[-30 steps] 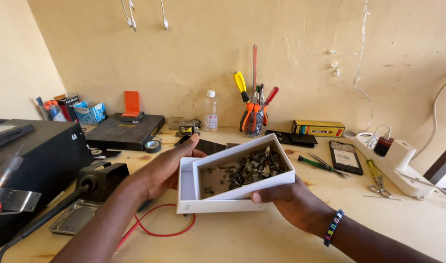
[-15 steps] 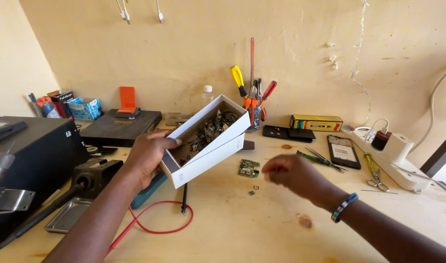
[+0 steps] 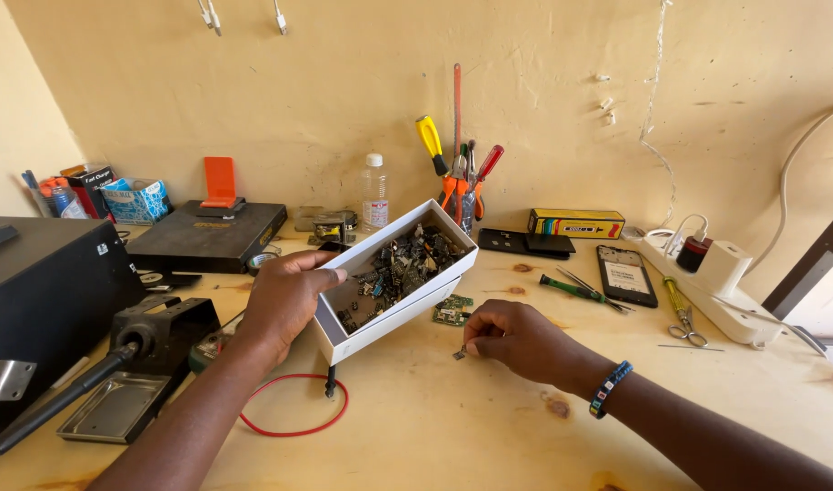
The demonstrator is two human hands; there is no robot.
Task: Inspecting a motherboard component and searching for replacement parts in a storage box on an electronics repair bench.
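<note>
Tilted parts box (image 3: pixel 394 282), left hand (image 3: pixel 280 305) gripping
Your right hand (image 3: pixel 512 338) pinches a tiny part (image 3: pixel 458 355); steeper tilt likely spills scrap onto the bench (image 3: pixel 489 427)

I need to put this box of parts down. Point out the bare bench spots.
The bare bench in front, between the red wire loop and the right hand, is free. So is the strip between the green screwdriver and the right forearm. The back, around the tool holder, phones and power strip, is crowded.
</note>
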